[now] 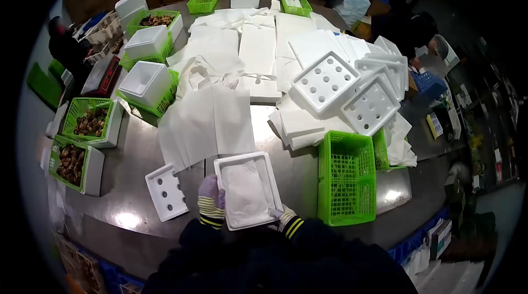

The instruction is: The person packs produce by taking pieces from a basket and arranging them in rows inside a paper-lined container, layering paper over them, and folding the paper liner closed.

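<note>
A white foam box (271,184) with a white sheet (243,187) lying inside it stands in front of me on the metal table. My left hand (211,194), in a purple knit glove with a yellow-striped cuff, grips the box's left side, thumb near the rim. At the lower right corner, my right hand (284,216), gloved the same way, closes on the rim; some of its fingers are hidden beneath. To the left lies a white foam lid (165,193) with round holes and a broken-looking edge.
An empty green basket (347,178) stands right of the box. Flat white sheets (206,123) and holed foam lids (325,81) are piled beyond. Along the left sit green baskets of brown mushroom-like pieces (71,165) in foam boxes. Another person (421,33) is at the far right.
</note>
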`<state>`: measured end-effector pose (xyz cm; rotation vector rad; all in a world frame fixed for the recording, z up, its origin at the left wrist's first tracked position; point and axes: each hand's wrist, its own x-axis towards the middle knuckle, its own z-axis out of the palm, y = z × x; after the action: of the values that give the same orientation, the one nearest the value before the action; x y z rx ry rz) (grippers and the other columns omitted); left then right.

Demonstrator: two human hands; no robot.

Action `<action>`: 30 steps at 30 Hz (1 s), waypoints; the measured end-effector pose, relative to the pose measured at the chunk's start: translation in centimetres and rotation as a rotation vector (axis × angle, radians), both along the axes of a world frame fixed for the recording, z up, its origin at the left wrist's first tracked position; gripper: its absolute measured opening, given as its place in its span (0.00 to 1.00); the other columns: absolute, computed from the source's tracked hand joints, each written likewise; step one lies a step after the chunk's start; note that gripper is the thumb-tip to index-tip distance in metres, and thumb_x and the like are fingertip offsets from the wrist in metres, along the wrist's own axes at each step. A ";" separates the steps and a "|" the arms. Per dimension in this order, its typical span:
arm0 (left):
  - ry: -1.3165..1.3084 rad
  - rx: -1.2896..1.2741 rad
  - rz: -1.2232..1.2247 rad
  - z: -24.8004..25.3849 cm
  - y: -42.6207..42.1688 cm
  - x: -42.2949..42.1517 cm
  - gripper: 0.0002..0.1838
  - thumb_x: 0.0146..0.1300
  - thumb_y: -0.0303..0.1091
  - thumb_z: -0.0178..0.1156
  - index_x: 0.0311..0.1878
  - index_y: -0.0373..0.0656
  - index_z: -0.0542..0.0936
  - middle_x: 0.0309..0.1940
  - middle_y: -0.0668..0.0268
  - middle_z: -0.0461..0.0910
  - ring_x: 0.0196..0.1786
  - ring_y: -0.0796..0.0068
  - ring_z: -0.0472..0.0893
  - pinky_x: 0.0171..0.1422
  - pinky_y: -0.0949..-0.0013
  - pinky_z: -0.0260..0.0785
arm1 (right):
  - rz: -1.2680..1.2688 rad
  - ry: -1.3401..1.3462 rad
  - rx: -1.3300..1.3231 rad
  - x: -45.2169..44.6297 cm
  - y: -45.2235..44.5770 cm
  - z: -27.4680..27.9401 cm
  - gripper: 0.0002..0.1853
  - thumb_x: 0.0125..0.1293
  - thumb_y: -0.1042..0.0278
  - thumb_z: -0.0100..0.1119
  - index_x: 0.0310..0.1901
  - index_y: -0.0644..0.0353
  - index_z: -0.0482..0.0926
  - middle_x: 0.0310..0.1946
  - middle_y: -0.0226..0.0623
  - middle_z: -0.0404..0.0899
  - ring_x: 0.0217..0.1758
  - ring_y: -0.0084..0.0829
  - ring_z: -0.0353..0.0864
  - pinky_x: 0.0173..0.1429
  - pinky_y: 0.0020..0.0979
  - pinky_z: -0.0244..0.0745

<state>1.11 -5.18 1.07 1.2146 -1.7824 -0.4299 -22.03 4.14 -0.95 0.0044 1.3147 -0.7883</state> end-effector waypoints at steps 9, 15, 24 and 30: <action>0.236 0.136 0.098 -1.6 -0.9 3.2 0.22 0.66 0.31 0.51 0.62 0.34 0.64 0.60 0.54 0.67 0.62 0.61 0.69 0.67 0.63 0.60 | -0.202 -0.194 -0.109 -4.8 -2.4 5.1 0.22 0.63 0.65 0.51 0.58 0.60 0.63 0.48 0.51 0.73 0.43 0.48 0.79 0.35 0.38 0.82; 0.325 0.253 -0.141 -1.9 -0.6 0.3 0.25 0.63 0.25 0.53 0.64 0.37 0.63 0.59 0.56 0.67 0.57 0.65 0.70 0.64 0.65 0.62 | -0.411 -0.294 -0.238 -9.0 -1.3 11.6 0.18 0.65 0.63 0.50 0.54 0.61 0.67 0.45 0.49 0.76 0.43 0.44 0.80 0.31 0.34 0.82; 0.657 0.459 -0.393 -3.4 -0.1 -3.7 0.24 0.66 0.26 0.49 0.65 0.39 0.63 0.58 0.59 0.69 0.54 0.71 0.72 0.60 0.70 0.64 | -0.805 -0.128 -0.391 -14.9 7.7 16.6 0.19 0.65 0.63 0.45 0.52 0.69 0.68 0.44 0.50 0.75 0.41 0.38 0.79 0.31 0.29 0.80; 0.412 0.676 -0.559 -4.0 1.8 -5.6 0.18 0.69 0.31 0.49 0.60 0.38 0.69 0.42 0.64 0.77 0.41 0.78 0.75 0.50 0.75 0.67 | -1.103 0.032 -0.494 -26.3 14.9 15.4 0.19 0.67 0.59 0.41 0.47 0.67 0.72 0.39 0.50 0.79 0.39 0.43 0.80 0.29 0.30 0.80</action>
<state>-4.50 -3.37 -2.96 0.9231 -1.6282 -1.5848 -48.37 19.07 14.47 0.3478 1.0539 -2.0381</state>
